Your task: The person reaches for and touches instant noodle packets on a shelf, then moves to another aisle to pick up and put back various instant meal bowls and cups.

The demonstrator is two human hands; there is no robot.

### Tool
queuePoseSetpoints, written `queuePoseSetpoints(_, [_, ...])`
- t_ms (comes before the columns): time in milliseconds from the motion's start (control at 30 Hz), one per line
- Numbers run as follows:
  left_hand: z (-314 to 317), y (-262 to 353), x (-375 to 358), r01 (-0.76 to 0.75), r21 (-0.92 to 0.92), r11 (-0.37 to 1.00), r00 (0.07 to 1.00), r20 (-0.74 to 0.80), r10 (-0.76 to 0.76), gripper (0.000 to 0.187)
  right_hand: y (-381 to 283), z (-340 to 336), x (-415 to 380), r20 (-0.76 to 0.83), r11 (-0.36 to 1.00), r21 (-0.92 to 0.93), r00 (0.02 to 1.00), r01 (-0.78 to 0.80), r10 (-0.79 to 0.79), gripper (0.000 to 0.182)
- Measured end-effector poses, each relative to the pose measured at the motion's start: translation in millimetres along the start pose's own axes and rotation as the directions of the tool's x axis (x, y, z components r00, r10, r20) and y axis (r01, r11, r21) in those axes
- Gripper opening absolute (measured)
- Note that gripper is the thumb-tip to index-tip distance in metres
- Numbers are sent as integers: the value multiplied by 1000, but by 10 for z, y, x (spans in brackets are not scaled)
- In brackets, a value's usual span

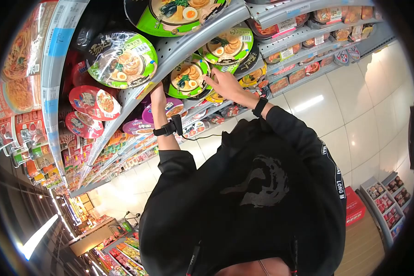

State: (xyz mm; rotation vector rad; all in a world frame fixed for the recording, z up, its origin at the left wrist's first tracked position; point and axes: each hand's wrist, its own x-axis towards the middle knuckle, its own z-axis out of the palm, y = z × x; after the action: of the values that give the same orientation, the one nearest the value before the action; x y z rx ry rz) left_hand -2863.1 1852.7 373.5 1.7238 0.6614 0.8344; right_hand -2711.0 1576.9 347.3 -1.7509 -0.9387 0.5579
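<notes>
A noodle bowl with a green-rimmed lid [186,79] sits tilted at the shelf edge, between my two hands. My right hand [227,86] grips its right rim, with fingertips on the lid. My left hand [158,96] is just left of the bowl, against the shelf edge; its fingers are hidden, so its hold cannot be made out. A second green-lidded bowl [227,46] stands above and right of the first. Another one [124,62] is at the left, on the far side of the shelf rail [135,97].
Red-lidded bowls [95,103] stand at left, and a purple-lidded bowl [172,108] lies near my left wrist. Packed trays [287,53] fill shelves at upper right. Tiled floor [331,110] shows at right. A red box [354,207] and a sectioned display rack [385,202] are at lower right.
</notes>
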Motion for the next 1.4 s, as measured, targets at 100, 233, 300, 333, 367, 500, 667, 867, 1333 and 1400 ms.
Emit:
queuePoseSetpoints(100, [8, 84, -62, 95, -51, 994, 995, -8, -96, 48, 20, 35, -12, -54, 999, 10, 998, 40, -40, 44])
queuePoseSetpoints(233, [272, 551, -301, 148, 49, 988, 987, -66, -145, 50, -23, -4, 4, 11, 998, -54, 999, 34, -34, 44])
queuePoseSetpoints(300, [196, 411, -233, 150, 14, 989, 987, -63, -149, 51, -58, -36, -6, -3, 999, -37, 1000, 28, -28, 42])
queuePoseSetpoints(333, [169, 325, -187, 151, -6, 989, 987, -61, -151, 51, -57, -44, -6, 8, 999, -34, 1000, 22, -22, 42])
queuePoseSetpoints(367, [142, 238, -148, 151, -25, 988, 987, -58, -153, 52, -51, -43, -6, 15, 999, -37, 1000, 24, -23, 42])
queuePoseSetpoints(500, [276, 378, -265, 214, -36, 976, 974, -70, -216, 55, -65, -53, -10, 9, 999, -30, 999, 37, -37, 41])
queuePoseSetpoints(667, [334, 441, -317, 231, -51, 972, 969, -75, -234, 54, -52, -38, 0, 4, 999, -26, 1000, 24, -24, 41])
queuePoseSetpoints(867, [372, 445, -330, 233, -60, 971, 968, -78, -237, 54, -48, -40, 10, -5, 1000, -13, 1000, 16, -16, 43])
queuePoseSetpoints(1333, [488, 666, -419, 251, 141, 958, 952, -213, -218, 52, -33, -50, -39, -12, 999, 20, 1000, 26, -26, 40])
queuePoseSetpoints(1400, [490, 710, -495, 210, 166, 963, 961, -218, -172, 52, -11, -47, -63, 0, 1000, 3, 1000, 31, -31, 39])
